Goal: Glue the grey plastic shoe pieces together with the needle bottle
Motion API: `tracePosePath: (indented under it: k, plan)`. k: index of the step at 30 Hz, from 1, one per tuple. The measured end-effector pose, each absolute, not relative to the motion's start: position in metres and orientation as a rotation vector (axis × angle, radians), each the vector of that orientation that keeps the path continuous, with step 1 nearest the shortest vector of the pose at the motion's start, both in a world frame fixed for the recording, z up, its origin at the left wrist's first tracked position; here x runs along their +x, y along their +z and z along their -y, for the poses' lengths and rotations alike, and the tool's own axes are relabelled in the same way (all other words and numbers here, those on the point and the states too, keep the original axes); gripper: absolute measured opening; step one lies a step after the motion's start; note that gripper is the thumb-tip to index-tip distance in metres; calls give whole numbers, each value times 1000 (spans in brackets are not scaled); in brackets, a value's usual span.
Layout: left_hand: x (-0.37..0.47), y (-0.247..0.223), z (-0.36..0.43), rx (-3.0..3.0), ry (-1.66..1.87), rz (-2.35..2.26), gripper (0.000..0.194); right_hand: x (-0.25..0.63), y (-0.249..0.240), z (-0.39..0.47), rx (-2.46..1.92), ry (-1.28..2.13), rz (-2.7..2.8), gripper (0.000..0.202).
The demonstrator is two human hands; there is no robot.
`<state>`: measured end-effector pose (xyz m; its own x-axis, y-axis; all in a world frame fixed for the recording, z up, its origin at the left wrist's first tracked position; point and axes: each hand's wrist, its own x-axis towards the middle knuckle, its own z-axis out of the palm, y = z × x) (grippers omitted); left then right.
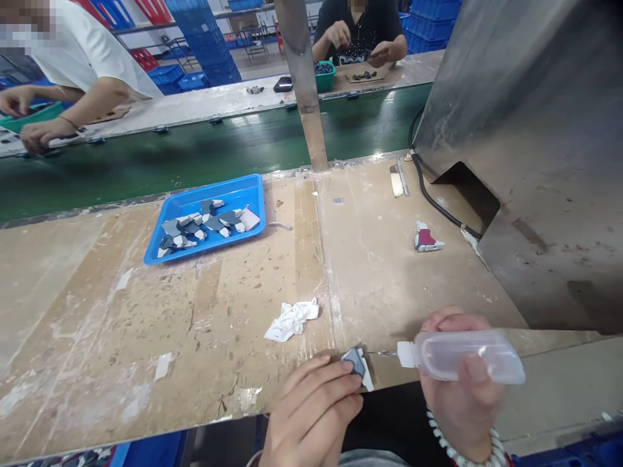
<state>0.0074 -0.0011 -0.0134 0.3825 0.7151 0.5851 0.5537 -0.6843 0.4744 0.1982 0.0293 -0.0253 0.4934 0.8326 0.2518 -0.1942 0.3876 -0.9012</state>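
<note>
A worn wooden table (146,311), streaked with dried white residue, runs under the view, with a green conveyor belt (195,152) behind it and a large steel housing (535,149) on the right. On the table's left half sits a blue tray (253,188) of small grey and white cut pieces. A crumpled white rag (292,320) lies near the front edge, and a small red and white piece (427,239) lies alone further back, near a black cable (433,198).

At the front edge the right hand (462,395) has its grip wrapped around a clear squeeze bottle (467,355), held level with its thin metal nozzle pointing left. The left hand (311,408) has its fingertips closed on a small grey piece (357,363), pinning it at the table edge, the nozzle tip just beside it.

The judged risk: too hard a squeeze could flood the small piece and run onto the left fingers, so close to the tip; pinned at the very edge, the piece could also slip off. The rag lies near the left hand, but nothing stands between nozzle and piece. Two other people work across the belt, well apart.
</note>
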Motion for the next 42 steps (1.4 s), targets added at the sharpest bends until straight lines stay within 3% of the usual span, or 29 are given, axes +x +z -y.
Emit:
tracePosePath:
  k: [15, 21, 30, 42]
  plan:
    - [10, 13, -12, 2802, 863, -1233, 10, 196, -35, -20, -901, 524, 1073, 23]
    - [8, 4, -21, 2542, 1080, -1201, 7, 196, -31, -22, -932, 660, 987, 22]
    - [5, -4, -23, 2274, 1093, -1233, 16, 194, -22, -27, -874, 720, 1034, 25]
    - [9, 0, -22, 2239, 1076, -1291, 15, 193, -22, -27, -902, 510, 1234, 23]
